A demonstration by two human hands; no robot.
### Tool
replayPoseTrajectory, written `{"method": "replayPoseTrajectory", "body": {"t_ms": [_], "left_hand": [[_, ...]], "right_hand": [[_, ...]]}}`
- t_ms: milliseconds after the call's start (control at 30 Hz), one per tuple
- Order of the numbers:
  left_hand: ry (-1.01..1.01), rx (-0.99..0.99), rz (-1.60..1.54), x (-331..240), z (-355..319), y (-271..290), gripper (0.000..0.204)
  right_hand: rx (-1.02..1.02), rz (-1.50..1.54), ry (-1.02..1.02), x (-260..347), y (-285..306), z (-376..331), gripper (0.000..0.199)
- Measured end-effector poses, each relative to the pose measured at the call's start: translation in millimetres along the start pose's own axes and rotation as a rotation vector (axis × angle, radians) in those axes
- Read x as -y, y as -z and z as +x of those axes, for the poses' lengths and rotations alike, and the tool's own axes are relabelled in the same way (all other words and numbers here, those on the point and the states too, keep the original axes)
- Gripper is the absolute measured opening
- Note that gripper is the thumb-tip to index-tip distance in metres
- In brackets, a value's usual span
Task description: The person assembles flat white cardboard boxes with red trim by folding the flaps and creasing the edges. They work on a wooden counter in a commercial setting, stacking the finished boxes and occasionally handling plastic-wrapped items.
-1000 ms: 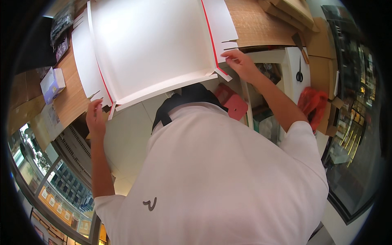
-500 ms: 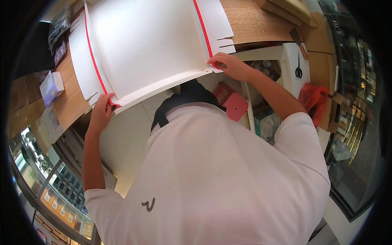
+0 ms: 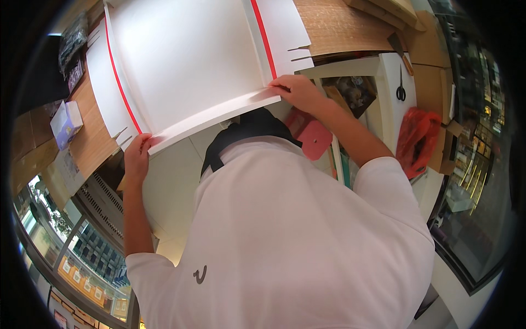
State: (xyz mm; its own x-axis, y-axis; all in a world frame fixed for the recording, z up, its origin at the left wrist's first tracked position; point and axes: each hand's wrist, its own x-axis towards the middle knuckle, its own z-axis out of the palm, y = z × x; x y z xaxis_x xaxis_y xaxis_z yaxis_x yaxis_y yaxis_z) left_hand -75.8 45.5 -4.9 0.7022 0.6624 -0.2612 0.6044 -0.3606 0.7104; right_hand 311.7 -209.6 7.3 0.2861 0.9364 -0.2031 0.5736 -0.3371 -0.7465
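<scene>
A large white cardboard box blank (image 3: 181,60) lies on the wooden table, its near flap (image 3: 219,116) folded up along the edge closest to me. Red strips (image 3: 121,90) run along both side folds, and slotted side flaps (image 3: 290,41) spread outward. My left hand (image 3: 137,156) pinches the near left corner, fingers closed on the card. At the near right corner my right hand (image 3: 298,93) grips the card where the near flap meets the side fold. Its fingertips are partly hidden behind the flap.
Scissors (image 3: 401,90) and a scraper-like tool with a wooden handle (image 3: 405,57) lie to the right. A red plastic bag (image 3: 417,140) hangs below them. Brown cardboard (image 3: 427,44) stands at far right; a purple-white tissue box (image 3: 67,123) sits left. A pink object (image 3: 316,141) is under the table.
Both hands have moved inward at the near corners, the right one to the left. The near flap now stands straighter, and the red strip ends at the corners are covered.
</scene>
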Motion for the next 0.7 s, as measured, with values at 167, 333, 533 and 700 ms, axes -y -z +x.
{"method": "replayPoseTrajectory", "body": {"t_ms": [167,333,533,700], "left_hand": [[-0.014,0.181,0.153,-25.1,14.6,17.5,0.016],[-0.028,0.190,0.146,-24.3,13.8,15.6,0.016],[-0.048,0.206,0.152,-27.1,16.8,18.2,0.017],[0.011,0.227,0.116,-30.1,17.4,20.2,0.017]], "right_hand": [[0.358,-0.260,0.145,-0.8,19.7,31.4,0.021],[0.464,-0.311,0.063,15.1,23.5,41.2,0.022],[0.408,-0.494,0.045,14.5,8.0,34.1,0.025],[0.371,-0.515,0.073,23.1,5.4,29.6,0.020]]}}
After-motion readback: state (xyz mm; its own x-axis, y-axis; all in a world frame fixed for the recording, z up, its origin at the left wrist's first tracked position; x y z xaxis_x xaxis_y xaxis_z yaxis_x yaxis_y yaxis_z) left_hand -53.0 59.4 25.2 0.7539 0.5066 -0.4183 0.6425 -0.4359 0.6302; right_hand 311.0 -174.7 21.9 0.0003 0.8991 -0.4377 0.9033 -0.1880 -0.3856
